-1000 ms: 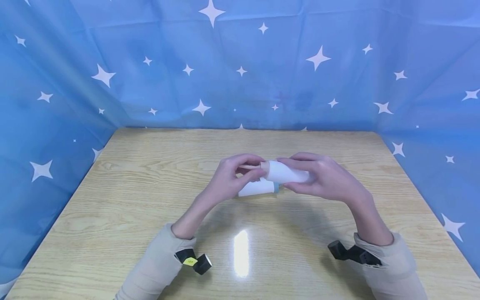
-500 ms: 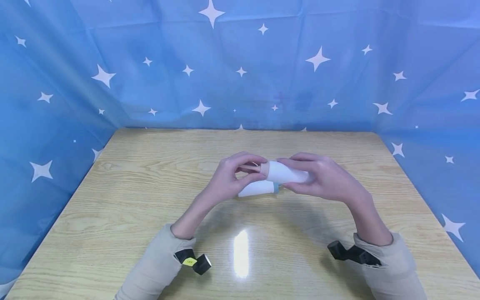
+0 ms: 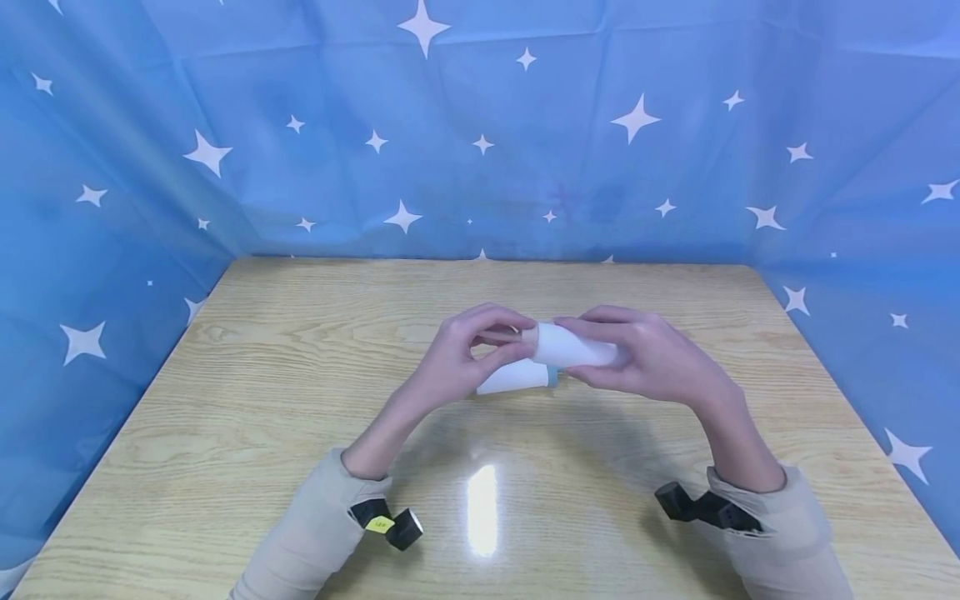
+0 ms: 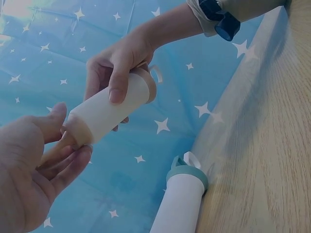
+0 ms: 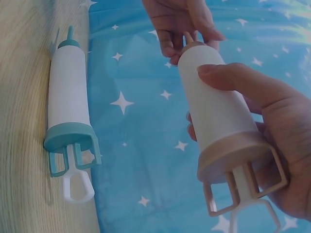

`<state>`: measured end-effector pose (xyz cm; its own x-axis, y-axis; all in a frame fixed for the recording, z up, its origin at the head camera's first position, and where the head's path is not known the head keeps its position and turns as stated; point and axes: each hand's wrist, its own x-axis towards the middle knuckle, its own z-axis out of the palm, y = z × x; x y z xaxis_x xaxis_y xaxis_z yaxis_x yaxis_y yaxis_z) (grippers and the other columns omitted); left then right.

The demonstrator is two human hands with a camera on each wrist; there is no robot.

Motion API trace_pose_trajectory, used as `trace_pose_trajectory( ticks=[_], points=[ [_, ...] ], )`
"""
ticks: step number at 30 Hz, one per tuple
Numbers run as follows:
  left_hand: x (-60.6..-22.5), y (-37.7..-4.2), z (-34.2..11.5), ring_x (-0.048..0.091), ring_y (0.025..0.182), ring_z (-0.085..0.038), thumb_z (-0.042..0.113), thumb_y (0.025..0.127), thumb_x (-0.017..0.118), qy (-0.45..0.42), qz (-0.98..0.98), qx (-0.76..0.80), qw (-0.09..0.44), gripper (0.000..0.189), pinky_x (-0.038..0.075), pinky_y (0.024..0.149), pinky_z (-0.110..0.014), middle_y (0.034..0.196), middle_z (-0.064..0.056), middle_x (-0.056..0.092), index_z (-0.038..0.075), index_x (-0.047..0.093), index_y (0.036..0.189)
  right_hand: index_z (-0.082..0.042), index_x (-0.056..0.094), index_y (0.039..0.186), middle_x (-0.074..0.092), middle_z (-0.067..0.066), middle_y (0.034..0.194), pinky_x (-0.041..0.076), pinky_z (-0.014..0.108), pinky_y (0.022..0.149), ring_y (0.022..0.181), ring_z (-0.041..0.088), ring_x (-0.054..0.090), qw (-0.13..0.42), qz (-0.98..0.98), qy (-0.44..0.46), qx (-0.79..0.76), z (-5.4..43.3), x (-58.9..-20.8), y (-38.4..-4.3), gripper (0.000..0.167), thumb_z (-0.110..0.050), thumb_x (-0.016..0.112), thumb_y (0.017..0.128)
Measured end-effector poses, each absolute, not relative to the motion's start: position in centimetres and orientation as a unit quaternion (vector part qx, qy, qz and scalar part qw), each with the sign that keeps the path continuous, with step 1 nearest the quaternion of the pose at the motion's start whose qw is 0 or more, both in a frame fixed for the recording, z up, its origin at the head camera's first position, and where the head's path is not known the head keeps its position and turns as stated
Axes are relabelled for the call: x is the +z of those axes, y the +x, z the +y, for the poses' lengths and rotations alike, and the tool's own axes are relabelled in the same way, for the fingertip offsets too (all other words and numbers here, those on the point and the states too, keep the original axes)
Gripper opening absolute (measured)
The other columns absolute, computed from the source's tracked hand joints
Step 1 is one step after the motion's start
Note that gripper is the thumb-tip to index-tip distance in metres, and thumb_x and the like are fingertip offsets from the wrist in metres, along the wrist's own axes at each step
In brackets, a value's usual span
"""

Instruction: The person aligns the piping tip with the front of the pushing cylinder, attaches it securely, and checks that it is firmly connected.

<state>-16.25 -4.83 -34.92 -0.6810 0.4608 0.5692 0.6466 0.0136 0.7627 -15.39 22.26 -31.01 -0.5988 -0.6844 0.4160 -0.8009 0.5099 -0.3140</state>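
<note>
My right hand (image 3: pixel 652 354) grips the white barrel of a syringe (image 3: pixel 572 344) with beige ends, held above the table. In the right wrist view its beige finger loops (image 5: pixel 221 199) and pale plunger ring face the camera. At the other end, my left hand (image 3: pixel 453 354) holds the beige nozzle cap (image 4: pixel 77 132) between thumb and fingers, the nozzle pointing into the palm. Below the hands lies a second white syringe (image 3: pixel 513 377) with teal ends; in the right wrist view its loops and white plunger ring show clearly. My left hand partly hides it in the head view.
The wooden table (image 3: pixel 262 400) spreads around both hands. A blue curtain with white stars (image 3: pixel 480 125) hangs behind it and along the sides. Black wrist cameras are strapped over both sleeves (image 3: pixel 322 508).
My left fingers shift slightly at the beige cap, and the nozzle changes its look a little between them. The right hand and the teal-ended syringe stay put.
</note>
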Motion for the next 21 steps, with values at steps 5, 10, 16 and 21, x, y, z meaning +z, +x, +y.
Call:
trace_pose_trajectory(
  ticks=[5,10,16,21],
  points=[
    [-35.02,-16.31,-4.85,0.07,0.1,-0.014,0.006,0.093,0.074,-0.368,-0.729,-0.575,0.06,0.026,0.06,0.085,-0.029,0.112,-0.009,0.07,0.001,0.069,0.117,-0.004,0.071,0.125,0.072,0.009,0.109,0.062,0.035,0.067,0.087,0.02,0.07,0.122,-0.858,0.435,0.243,22.11,-31.11,-15.41,0.053,-0.013,0.087,0.076],
    [-35.02,-16.35,-4.88,0.07,0.099,-0.014,0.008,0.093,0.074,-0.36,-0.742,-0.563,0.057,0.026,0.06,0.083,-0.026,0.112,-0.01,0.07,0.0,0.069,0.118,-0.005,0.07,0.126,0.072,0.008,0.109,0.061,0.034,0.066,0.087,0.019,0.069,0.124,-0.858,0.436,0.239,22.05,-31.19,-15.42,0.053,-0.013,0.087,0.076],
    [-34.89,-16.29,-4.89,0.071,0.098,-0.015,0.006,0.092,0.075,-0.364,-0.744,-0.557,0.07,0.026,0.06,0.084,-0.025,0.111,-0.01,0.071,-0.001,0.071,0.116,-0.005,0.07,0.127,0.072,0.006,0.108,0.06,0.032,0.065,0.086,0.017,0.068,0.126,-0.857,0.44,0.238,21.97,-31.28,-15.52,0.054,-0.014,0.087,0.077],
    [-34.91,-16.26,-4.92,0.07,0.098,-0.014,0.004,0.091,0.076,-0.368,-0.742,-0.555,0.077,0.026,0.06,0.084,-0.026,0.111,-0.01,0.07,-0.001,0.071,0.115,-0.006,0.07,0.127,0.072,0.006,0.108,0.06,0.032,0.065,0.085,0.016,0.068,0.125,-0.856,0.441,0.239,21.94,-31.29,-15.57,0.054,-0.014,0.087,0.077]
  ],
)
